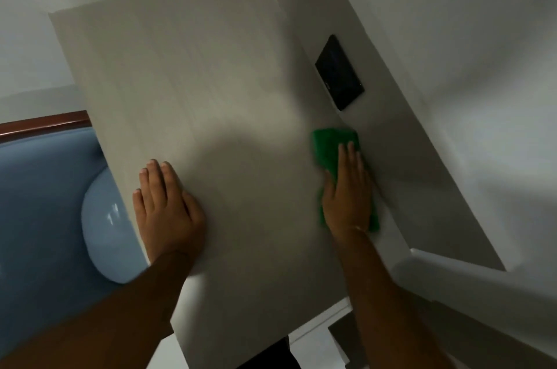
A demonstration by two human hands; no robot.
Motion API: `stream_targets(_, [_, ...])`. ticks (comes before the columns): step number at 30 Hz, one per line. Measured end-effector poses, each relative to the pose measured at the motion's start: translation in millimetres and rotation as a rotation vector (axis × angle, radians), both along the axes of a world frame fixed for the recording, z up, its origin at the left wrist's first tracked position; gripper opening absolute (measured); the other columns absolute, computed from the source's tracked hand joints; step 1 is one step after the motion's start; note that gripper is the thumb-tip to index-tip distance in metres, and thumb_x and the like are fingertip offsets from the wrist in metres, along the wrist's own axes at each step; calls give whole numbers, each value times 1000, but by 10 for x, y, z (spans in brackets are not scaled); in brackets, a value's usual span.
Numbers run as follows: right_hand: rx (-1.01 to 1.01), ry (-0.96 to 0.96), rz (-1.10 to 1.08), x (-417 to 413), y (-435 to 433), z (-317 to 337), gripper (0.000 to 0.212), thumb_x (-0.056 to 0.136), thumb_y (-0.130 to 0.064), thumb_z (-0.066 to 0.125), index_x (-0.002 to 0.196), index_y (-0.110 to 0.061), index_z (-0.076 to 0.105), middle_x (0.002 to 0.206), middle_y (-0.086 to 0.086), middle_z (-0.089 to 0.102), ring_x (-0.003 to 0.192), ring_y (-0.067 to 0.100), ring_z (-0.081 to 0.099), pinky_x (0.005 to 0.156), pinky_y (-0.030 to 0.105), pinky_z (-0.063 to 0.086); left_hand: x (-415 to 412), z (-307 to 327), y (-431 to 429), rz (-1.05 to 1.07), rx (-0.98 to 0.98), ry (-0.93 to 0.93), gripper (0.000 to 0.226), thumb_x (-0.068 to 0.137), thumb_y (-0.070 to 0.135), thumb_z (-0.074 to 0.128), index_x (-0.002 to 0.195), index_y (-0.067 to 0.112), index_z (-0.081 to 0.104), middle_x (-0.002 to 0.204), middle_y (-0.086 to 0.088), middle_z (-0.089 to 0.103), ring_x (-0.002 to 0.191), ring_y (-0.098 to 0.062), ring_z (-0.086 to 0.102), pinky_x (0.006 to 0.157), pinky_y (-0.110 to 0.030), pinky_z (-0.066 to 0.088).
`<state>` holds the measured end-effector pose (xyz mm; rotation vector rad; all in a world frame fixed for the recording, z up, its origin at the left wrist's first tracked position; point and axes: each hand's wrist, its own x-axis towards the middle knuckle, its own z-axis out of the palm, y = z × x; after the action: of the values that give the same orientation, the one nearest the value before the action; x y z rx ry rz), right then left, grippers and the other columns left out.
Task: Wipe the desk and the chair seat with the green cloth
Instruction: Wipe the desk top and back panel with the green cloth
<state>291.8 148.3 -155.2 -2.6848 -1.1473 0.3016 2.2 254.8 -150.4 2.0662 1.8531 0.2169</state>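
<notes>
A pale wood-grain desk [211, 82] fills the middle of the view. My right hand [346, 191] lies flat on the green cloth [327, 145], pressing it to the desk's right side, close to the raised back panel. The cloth sticks out beyond my fingertips and under my wrist. My left hand [165, 203] rests palm down on the desk near its left edge, fingers together, holding nothing. The chair [45, 203] with a blue padded seat and back sits to the left of the desk, partly hidden under the desk edge.
A black socket plate [339, 72] is set in the grey panel [407, 173] right of the desk. White walls rise behind and to the right. A brown wooden rail [45, 123] tops the chair back. The floor shows below the desk's near edge.
</notes>
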Motion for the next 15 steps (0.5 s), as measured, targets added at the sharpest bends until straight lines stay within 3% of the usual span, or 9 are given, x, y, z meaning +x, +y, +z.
stream_targets(5, [-46, 54, -158, -186, -986, 7, 65, 109, -44, 34, 167, -29, 11, 176, -4, 11, 162, 23, 12, 128, 55, 27, 10, -29, -11, 8, 9, -12, 71, 108, 34, 27, 173, 9, 15, 184, -14, 11, 171, -32, 6, 139, -52, 5])
stream_targets(10, [-77, 43, -146, -256, -1216, -18, 66, 107, -52, 26, 164, -38, -4, 176, -4, 8, 162, 25, 9, 128, 53, 21, -10, -62, -27, -8, -4, -8, 72, 108, 32, 28, 174, 10, 9, 184, -13, 5, 171, -30, 2, 139, -51, 3])
stream_targets(15, [-106, -64, -87, -153, -854, -1, 65, 106, -50, 23, 166, -26, 15, 175, 2, 18, 161, 29, 18, 127, 53, 27, -9, -52, -46, -13, -3, -4, 73, 107, 32, 25, 174, 8, 9, 184, -14, 5, 171, -30, 2, 139, -51, 4])
